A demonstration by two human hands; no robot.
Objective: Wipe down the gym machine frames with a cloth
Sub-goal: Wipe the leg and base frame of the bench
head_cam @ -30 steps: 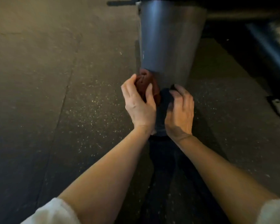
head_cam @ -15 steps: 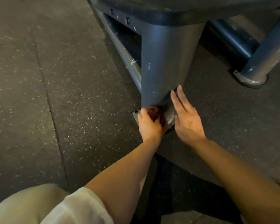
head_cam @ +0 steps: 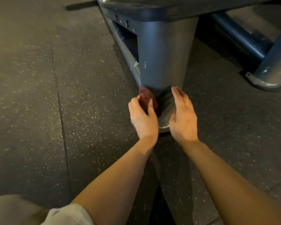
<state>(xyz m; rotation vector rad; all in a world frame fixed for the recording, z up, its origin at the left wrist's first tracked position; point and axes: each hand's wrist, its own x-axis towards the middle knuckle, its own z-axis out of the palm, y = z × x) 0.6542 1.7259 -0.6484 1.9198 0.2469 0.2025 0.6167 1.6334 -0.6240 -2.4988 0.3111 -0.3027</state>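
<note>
A thick grey metal leg [head_cam: 162, 51] of the gym machine frame drops from a dark top edge to the rubber floor. My left hand [head_cam: 143, 118] grips a bunched dark red cloth [head_cam: 147, 99] and holds it against the lower left side of that leg. On the leg's right side, my right hand [head_cam: 182, 116] lies flat against the foot with straight fingers and holds nothing. The base plate of the leg shows as a bright rim [head_cam: 164, 127] between my two wrists.
Dark speckled rubber flooring [head_cam: 71, 95] spreads to the left, with seams between its mats. A second grey leg with a round foot [head_cam: 269, 78] stands at the right, joined to a blue tube [head_cam: 240, 36]. A low frame rail [head_cam: 125, 46] runs back from the leg.
Over the last second the view pulled back and tilted, so more of the frame shows. My left hand has slid the cloth up the leg's left side. My right hand's fingers straightened.
</note>
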